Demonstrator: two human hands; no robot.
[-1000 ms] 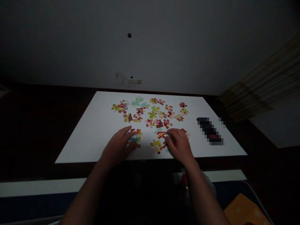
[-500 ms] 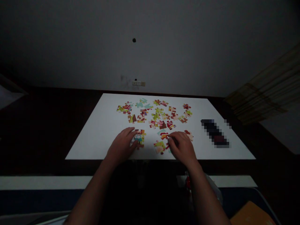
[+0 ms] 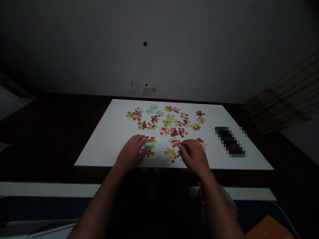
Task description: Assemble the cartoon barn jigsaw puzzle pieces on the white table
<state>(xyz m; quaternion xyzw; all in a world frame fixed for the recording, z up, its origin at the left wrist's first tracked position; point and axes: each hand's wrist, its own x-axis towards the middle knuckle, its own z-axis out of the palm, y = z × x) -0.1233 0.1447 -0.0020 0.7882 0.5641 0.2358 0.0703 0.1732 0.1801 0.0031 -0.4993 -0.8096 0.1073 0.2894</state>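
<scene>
Many small jigsaw puzzle pieces in red, yellow, green, pink and pale teal lie scattered over a white board [image 3: 99,149]. My left hand [image 3: 131,153] rests with its fingertips against the left side of a small joined group of pieces [image 3: 150,146], which shows a figure in blue. My right hand [image 3: 193,158] sits a little to the right, its bunched fingers on a red and yellow piece [image 3: 175,143]. A yellow-green piece [image 3: 170,154] lies just left of those fingers. Whether they grip that piece is hidden.
A pixelated dark oblong object [image 3: 229,142] lies on the board's right side. The board sits on a dark surface, with a pale wall and a switch plate [image 3: 149,89] beyond it. A woven blind [image 3: 279,103] hangs at right, and an orange item [image 3: 270,228] shows at bottom right.
My left hand has slid to the left edge of the joined group, leaving the figure in blue more visible. The whole scene has shifted slightly in view, and my right hand stays at the same pieces.
</scene>
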